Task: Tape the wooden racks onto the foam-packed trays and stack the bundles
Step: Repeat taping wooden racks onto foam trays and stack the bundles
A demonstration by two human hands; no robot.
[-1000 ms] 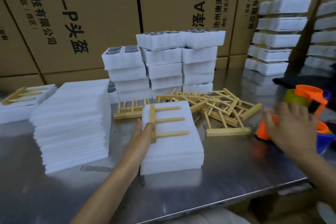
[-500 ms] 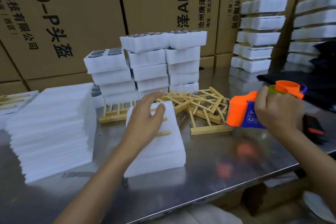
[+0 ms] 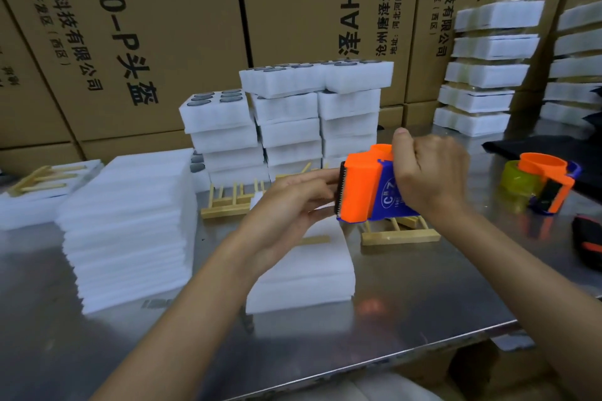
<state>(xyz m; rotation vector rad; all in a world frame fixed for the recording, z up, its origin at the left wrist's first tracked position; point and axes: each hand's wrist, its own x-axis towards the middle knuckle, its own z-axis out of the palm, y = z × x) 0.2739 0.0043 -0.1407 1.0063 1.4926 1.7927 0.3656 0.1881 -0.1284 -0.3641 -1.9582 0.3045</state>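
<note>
Left hand lifted off the foam-packed tray to pinch at the serrated edge of the orange-and-blue tape dispenser, right hand gripping it above, white tray on the steel table, pale wooden rack atop, mostly hidden

The right hand gripped an orange-and-blue tape dispenser above the steel surface, its toothed edge facing left. The left hand reached up to that edge, fingertips at the blade — whether they pinched tape could not be made out. Beneath both hands lay a foam-packed tray with a wooden rack on top, mostly hidden. Loose racks lay just behind it. A pile of foam sheets stood to the left, stacked trays behind — a second dispenser rested at the right.
</note>
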